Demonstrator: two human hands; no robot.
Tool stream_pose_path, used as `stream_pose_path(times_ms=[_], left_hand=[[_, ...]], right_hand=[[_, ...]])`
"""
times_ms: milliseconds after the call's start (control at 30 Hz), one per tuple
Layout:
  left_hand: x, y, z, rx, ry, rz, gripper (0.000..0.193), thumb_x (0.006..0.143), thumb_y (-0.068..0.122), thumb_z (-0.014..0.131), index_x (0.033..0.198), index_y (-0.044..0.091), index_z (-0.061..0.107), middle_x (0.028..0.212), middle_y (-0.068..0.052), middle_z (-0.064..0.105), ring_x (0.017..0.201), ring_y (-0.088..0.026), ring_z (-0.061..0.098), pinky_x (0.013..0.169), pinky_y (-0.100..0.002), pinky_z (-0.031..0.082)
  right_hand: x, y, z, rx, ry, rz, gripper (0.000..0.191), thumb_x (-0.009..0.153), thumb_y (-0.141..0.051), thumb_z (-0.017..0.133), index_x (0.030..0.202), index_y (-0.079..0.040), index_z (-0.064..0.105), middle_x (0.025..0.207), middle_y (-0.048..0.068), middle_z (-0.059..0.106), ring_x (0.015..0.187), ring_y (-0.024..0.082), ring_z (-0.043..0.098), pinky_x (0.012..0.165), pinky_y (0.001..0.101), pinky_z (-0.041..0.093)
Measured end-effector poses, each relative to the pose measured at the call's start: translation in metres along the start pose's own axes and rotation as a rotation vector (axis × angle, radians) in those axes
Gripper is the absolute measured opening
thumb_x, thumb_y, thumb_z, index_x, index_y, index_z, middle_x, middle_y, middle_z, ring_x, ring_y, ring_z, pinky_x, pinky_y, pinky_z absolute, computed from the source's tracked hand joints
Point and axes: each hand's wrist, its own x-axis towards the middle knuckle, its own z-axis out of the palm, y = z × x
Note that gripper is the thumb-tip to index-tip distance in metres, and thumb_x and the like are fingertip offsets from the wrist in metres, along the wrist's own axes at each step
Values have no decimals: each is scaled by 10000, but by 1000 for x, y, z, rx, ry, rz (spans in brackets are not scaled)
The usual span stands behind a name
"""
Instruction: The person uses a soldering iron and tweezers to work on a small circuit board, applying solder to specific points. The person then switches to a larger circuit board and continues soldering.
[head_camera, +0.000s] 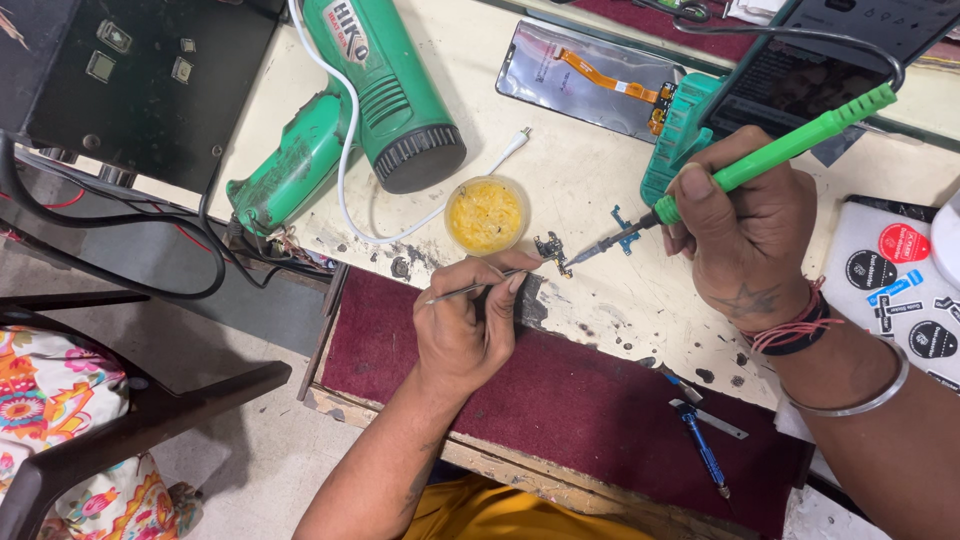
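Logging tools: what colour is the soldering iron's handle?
Bright green, on the soldering iron in the right hand; head view.

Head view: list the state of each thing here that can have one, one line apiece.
left hand: gripping tweezers
tweezers: closed on the small circuit part
small circuit part: pinned on the bench, iron tip touching it
right hand: holding the soldering iron
soldering iron: tilted, tip down at the part
flux tin: open, yellow paste showing
heat gun: lying on its side, unheld
phone: screen lit, propped up
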Motion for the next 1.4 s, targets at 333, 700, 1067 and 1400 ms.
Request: stream_pose_path(times_ms=[333, 700, 1067, 1400], left_hand=[[0, 0, 0, -5, -1, -1, 225, 1068, 14, 603, 1140, 54, 393, 1043, -170, 761, 1018, -224, 787, 800, -283, 663], [1, 0, 1, 17, 3, 10, 227, 1064, 27, 609, 1128, 54, 393, 1031, -174, 766, 995, -207, 790, 768, -262, 651], [1, 0, 0, -11, 3, 4, 218, 1067, 14, 604, 1131, 43, 397, 1034, -185, 762, 1008, -221, 786, 792, -277, 659], [1, 0, 0, -38, -1, -2, 220, 1067, 7, 601, 1139, 43, 396, 1038, -192, 757, 1014, -227, 784, 808, -284, 662]], right_hand=[[-1, 0, 0, 4, 4, 0, 306, 1178, -233, 585, 962, -22, 532, 684, 47, 598, 510, 55, 554, 452, 194, 460], [0, 2, 0, -5, 6, -25, 299, 1179, -242, 577, 981, -25, 527, 681, 47, 597, 500, 53, 549, 444, 193, 459], [-1, 1, 0, 3, 3, -15, 313, 1175, -249, 582, 963, -24, 535, 677, 43, 595, 501, 53, 547, 447, 191, 451], [-1, 2, 1, 43, 11, -6, 304, 1174, -233, 591, 966, -17, 535, 692, 51, 598, 503, 55, 541, 448, 196, 459]])
